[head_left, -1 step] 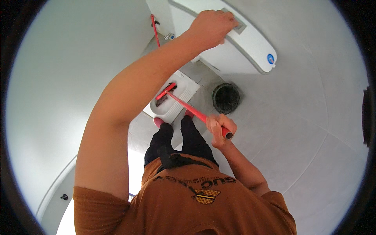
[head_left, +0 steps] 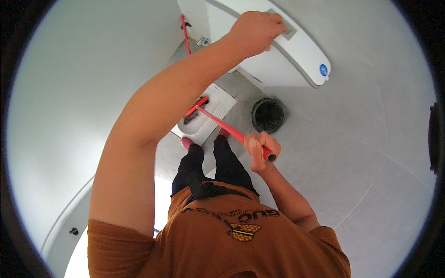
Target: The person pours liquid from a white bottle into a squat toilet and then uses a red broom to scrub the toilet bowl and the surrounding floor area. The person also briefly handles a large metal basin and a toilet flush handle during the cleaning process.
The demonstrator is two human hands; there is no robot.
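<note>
My left hand [head_left: 257, 30] reaches up and over to the top of a white cistern [head_left: 303, 55]. Its bent fingers lie on the grey flush plate [head_left: 290, 33] and grip nothing. Near the upper end of a red-handled scrub brush [head_left: 229, 130], my right hand [head_left: 262, 147] is wrapped round the pole. The brush slants away from me, and its red head with dark bristles rests in the white squat toilet [head_left: 226, 103]. Part of the toilet's left side is hidden behind my left arm.
A black bin [head_left: 267, 116] stands on the floor right of the toilet. Another red pole [head_left: 186, 34] leans in the far corner, by a small valve [head_left: 202, 41]. A pale wall [head_left: 92, 92] rises on the left. My feet are at the toilet's near edge.
The view has shifted very slightly, so the cistern and my left arm sit a little farther right. Both hands keep their places on the flush plate and the pole.
</note>
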